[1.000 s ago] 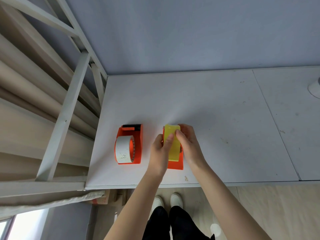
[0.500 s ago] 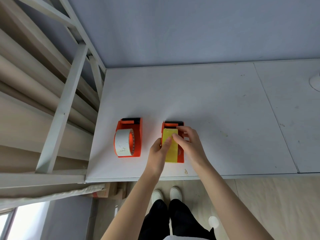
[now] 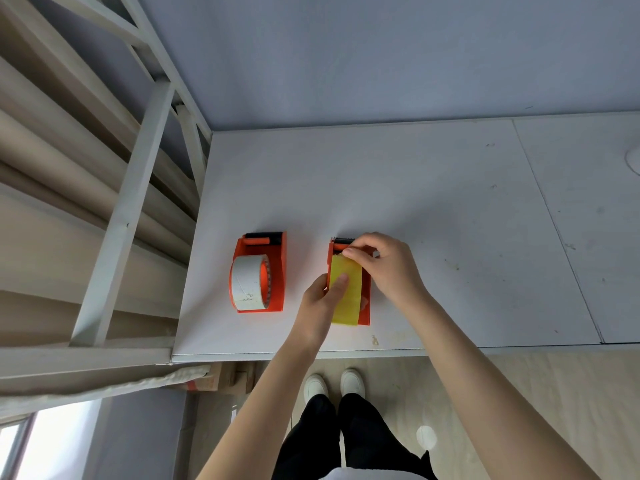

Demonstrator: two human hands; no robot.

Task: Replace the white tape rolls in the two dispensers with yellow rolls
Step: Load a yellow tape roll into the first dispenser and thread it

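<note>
Two orange tape dispensers stand near the front left of the white table (image 3: 433, 202). The left dispenser (image 3: 277, 271) carries a white tape roll (image 3: 247, 282). The right dispenser (image 3: 364, 310) carries a yellow tape roll (image 3: 348, 299). My left hand (image 3: 320, 303) holds the yellow roll from its left side, thumb on top. My right hand (image 3: 384, 265) pinches the tape's far end by the black cutter blade (image 3: 343, 240) at the right dispenser's far end.
A white metal rack (image 3: 121, 216) with large beige rolls stands left of the table. A white object (image 3: 633, 161) shows at the right edge. The table's front edge runs just below the dispensers. My white shoes (image 3: 334, 384) stand on the floor.
The yellow roll has settled lower into the right dispenser. My right hand moved from the roll's top toward the cutter end, drawing the tape end with it. My left hand stays on the roll.
</note>
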